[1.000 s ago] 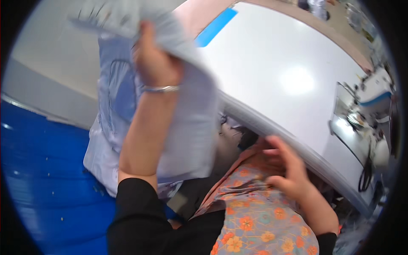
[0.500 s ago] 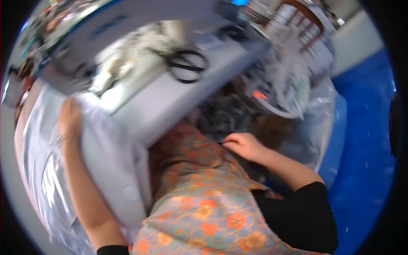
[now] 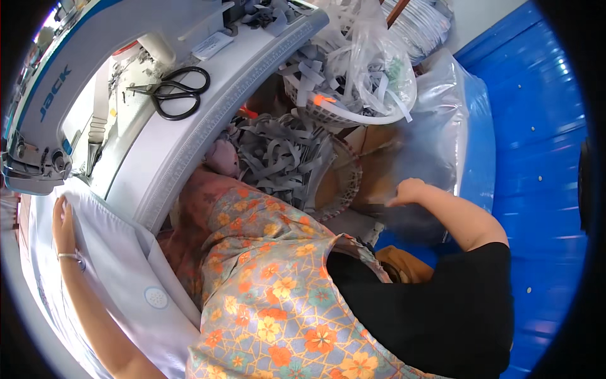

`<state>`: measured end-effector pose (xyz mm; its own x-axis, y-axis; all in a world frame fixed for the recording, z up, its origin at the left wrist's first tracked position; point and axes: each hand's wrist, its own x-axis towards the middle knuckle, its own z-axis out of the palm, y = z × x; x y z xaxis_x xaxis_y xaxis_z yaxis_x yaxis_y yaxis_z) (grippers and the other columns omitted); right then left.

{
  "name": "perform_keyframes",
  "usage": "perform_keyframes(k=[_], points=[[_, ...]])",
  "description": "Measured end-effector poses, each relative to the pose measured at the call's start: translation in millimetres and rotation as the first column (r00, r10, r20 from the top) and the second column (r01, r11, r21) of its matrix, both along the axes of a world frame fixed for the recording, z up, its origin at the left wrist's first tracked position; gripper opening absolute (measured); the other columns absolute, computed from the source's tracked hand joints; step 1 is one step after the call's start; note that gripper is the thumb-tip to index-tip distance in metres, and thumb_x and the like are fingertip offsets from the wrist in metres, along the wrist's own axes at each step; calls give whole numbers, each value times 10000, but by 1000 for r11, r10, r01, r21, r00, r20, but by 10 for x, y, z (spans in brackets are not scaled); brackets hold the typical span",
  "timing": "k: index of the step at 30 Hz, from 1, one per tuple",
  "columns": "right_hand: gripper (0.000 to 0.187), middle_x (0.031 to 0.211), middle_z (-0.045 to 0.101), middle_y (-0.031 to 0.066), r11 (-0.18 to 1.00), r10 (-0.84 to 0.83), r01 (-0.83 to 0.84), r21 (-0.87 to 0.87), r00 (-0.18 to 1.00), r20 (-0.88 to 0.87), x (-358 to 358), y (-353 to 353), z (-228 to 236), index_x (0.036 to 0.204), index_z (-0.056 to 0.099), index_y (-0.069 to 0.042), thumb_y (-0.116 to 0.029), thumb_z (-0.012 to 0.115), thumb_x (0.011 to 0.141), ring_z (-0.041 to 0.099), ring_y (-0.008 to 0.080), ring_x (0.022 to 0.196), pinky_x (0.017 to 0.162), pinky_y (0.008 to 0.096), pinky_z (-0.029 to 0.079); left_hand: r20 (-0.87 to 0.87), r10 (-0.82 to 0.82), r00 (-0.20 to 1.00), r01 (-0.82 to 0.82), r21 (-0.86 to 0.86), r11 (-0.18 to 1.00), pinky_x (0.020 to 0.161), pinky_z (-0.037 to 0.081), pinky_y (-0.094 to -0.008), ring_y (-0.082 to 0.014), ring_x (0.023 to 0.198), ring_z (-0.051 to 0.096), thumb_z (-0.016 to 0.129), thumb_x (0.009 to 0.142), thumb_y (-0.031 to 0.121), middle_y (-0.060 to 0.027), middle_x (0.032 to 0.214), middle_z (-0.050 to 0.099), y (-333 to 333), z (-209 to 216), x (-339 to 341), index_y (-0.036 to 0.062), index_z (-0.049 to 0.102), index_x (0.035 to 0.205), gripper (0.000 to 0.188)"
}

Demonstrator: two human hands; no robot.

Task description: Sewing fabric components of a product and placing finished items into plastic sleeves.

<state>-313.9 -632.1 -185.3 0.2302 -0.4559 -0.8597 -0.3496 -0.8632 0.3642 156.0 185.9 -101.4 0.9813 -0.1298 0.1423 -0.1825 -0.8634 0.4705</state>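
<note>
My left hand [image 3: 61, 224] lies flat on white fabric [image 3: 120, 246] just in front of the sewing machine [image 3: 38, 161], its fingers stretched toward the needle area. The fabric drapes off the machine bed [image 3: 158, 148] down along my left side and bears a small round pale-blue motif. Out to the right, away from the bed, my right hand [image 3: 409, 191] is closed with its fingertips pinched together. Whatever may be between them is too small to make out. Black-handled scissors [image 3: 180, 93] rest on the bed.
Beside my lap, a basket [image 3: 350, 180] holds grey fabric strips [image 3: 278, 151]. A white basket [image 3: 334, 114] with strips and a clear plastic bag [image 3: 372, 44] stands beyond it. Farther right are a large clear bag [image 3: 435, 114] and blue sheeting [image 3: 536, 189]. A floral apron [image 3: 284, 303] covers my lap.
My right hand has moved right, away from the apron's edge. My left hand stays on the white fabric. The view has turned, bringing the strip basket and machine head into clearer sight.
</note>
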Motion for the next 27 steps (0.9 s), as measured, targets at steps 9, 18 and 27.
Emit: perform_keyframes(k=[9, 18, 27], points=[[379, 1278, 644, 169, 884, 453, -412, -222, 872, 186, -114, -181, 41, 1020, 758, -57, -378, 696, 827, 549, 359, 1267, 1031, 491, 447, 43, -59, 997, 55, 93, 994, 1137, 346, -380, -272, 1388, 432, 554, 1001, 170, -151, 1509, 460, 224, 181, -1160, 29, 525, 1411, 435], [205, 866, 724, 171, 968, 220, -143, -205, 878, 424, -3, -650, -61, 841, 778, -110, -284, 675, 806, 710, 341, 851, 765, 438, 564, 59, -19, 998, 16, 41, 999, 1183, 284, -399, -291, 1430, 385, 521, 1005, 148, -151, 1507, 462, 82, 186, -1679, 31, 541, 1398, 410], [177, 671, 670, 154, 912, -407, 313, 265, 769, 493, 86, -945, 81, 707, 717, -19, -153, 624, 778, 640, 243, 542, 553, 388, 510, 138, -35, 990, 12, 161, 987, 1179, 281, -393, -300, 1412, 404, 492, 1020, 158, -153, 1488, 485, 5, 116, -1653, 24, 556, 1377, 387]])
